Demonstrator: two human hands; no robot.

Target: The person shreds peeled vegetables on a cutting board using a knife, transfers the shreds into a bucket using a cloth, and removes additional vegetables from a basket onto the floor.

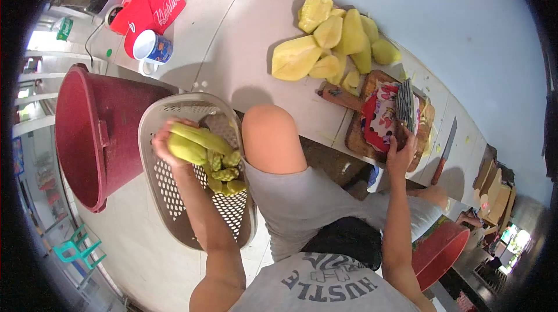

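Note:
My left hand (168,142) is closed around a long yellow-green fruit (187,149) above the beige perforated basket (152,166). More green, knobbly pieces (225,173) lie in the basket beside it. On the right, my right hand (402,152) touches the lower edge of a dark ridged tool (406,108), with its fingers bent; their exact grip is partly hidden. Under the tool a red and white patterned cloth (381,114) lies on a wooden board (356,133). Peeled yellow fruit pieces (296,58) are heaped on the tiled counter behind the board.
A knife (446,152) lies right of the board. A large dark red bin (119,132) stands left of the basket. A mug (152,49) and red cap (154,12) are at the upper left. A red tub (444,254) stands at the lower right.

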